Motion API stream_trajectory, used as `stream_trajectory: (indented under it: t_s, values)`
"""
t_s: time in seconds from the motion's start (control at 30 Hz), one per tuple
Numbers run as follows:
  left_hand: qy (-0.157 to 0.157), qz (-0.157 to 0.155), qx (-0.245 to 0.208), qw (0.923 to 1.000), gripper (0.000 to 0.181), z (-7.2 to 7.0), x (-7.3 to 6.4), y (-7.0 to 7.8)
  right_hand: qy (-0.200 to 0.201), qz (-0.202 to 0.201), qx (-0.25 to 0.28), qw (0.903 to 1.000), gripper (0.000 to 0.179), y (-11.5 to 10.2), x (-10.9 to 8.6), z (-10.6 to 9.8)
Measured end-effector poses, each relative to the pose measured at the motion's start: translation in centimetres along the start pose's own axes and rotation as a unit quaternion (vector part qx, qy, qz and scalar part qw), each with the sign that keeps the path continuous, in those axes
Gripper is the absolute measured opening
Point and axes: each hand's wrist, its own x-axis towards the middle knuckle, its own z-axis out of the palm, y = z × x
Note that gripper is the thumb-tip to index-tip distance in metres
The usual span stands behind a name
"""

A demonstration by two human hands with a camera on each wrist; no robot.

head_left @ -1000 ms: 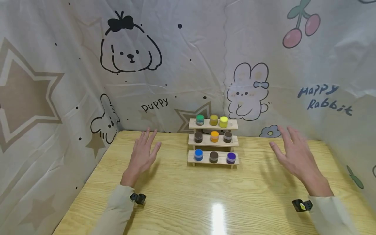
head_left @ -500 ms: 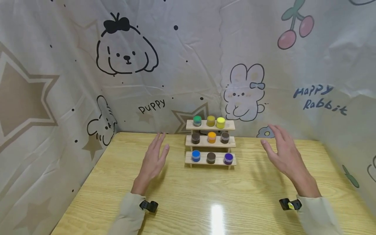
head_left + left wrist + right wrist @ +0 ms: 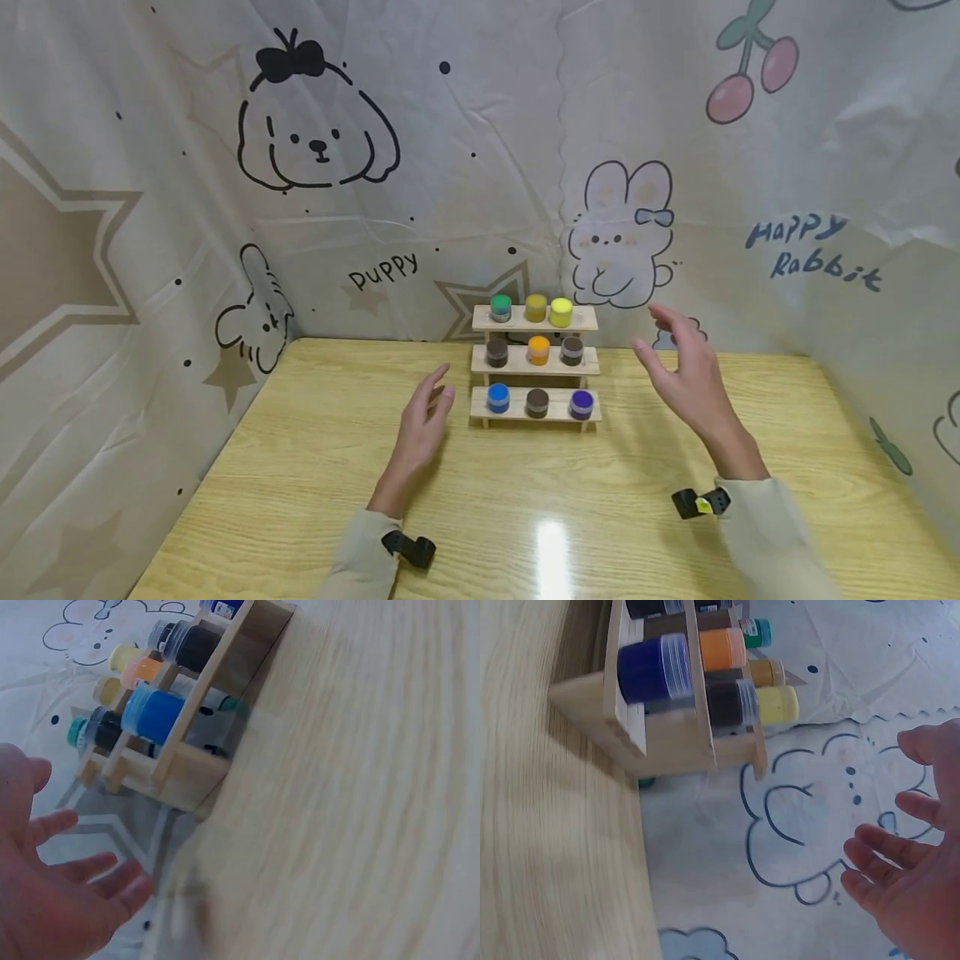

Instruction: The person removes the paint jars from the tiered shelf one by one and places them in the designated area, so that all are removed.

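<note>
A pale, wrinkled cloth (image 3: 480, 100) printed with line-drawn animals and stars hangs across the upper half of the head view, its creases catching soft light. Below it spreads a table (image 3: 300, 467) with a smooth, yellowish wood-grain top and a glossy streak of glare at lower centre. Just below mid-frame stands a three-tiered rack (image 3: 558, 404) of plain, light wood, its flat planks rising like steps. The right hand (image 3: 690, 375), right of it, has thumb and fingers apart and gently bent; the left hand (image 3: 422, 425), left of the bottom tier, has its fingers loosely bent, thumb apart. Smallest are the squat, cylindrical jars, three per plank: green (image 3: 500, 308), mustard (image 3: 536, 307) and yellow (image 3: 561, 312) on top; orange (image 3: 538, 350) between two dark ones in the middle; blue (image 3: 498, 398), dark brown (image 3: 537, 403) and purple (image 3: 581, 405) below, the purple one's clear cap ridged.
</note>
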Motion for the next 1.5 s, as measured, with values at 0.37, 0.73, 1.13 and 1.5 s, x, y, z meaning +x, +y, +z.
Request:
stream_trajectory:
  t_s: [0.37, 0.73, 1.13, 1.5]
  values:
    - [-0.021, -0.022, -0.093, 0.9952, 0.042, 2.2, 0.8, -1.9, 0.001, 0.03, 0.12, 0.9924, 0.051, -0.2, 2.8, 3.1]
    - [-0.029, -0.019, -0.062, 0.9975, 0.039, 2.8, 1.0, -2.1, -0.016, 0.065, 0.147, 0.9869, 0.055, -0.1, 4.9, 5.5]
    - [-0.025, -0.014, -0.043, 0.9986, 0.043, 3.1, 0.9, -2.5, -0.049, 0.07, 0.213, 0.9733, 0.05, 0.2, 6.5, 7.6]
    - [-0.019, -0.024, -0.03, 0.9991, 0.041, 3.1, 1.2, -2.9, -0.06, 0.093, 0.147, 0.983, 0.047, 0.1, 7.4, 8.9]
